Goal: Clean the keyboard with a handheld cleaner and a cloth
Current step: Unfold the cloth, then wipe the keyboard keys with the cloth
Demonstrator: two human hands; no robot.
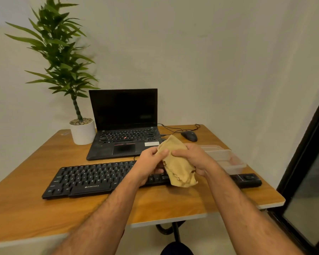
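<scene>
A black keyboard (92,178) lies across the front of the wooden table (35,214). Above its right end I hold a tan cloth (180,172) in both hands. My left hand (149,162) pinches the cloth's upper left edge with thumb and fingers. My right hand (193,159) grips its upper right part, and the lower half of the cloth hangs loose over the keyboard. A black handheld cleaner (247,180) lies on the table to the right of the keyboard, apart from both hands. The keyboard's right end is hidden behind my arms and the cloth.
An open black laptop (123,124) stands behind the keyboard. A potted plant (82,132) sits at the back left, a wired black mouse (189,135) at the back right. A clear plastic container (228,159) rests behind the cleaner. A dark window frame (306,162) borders the right.
</scene>
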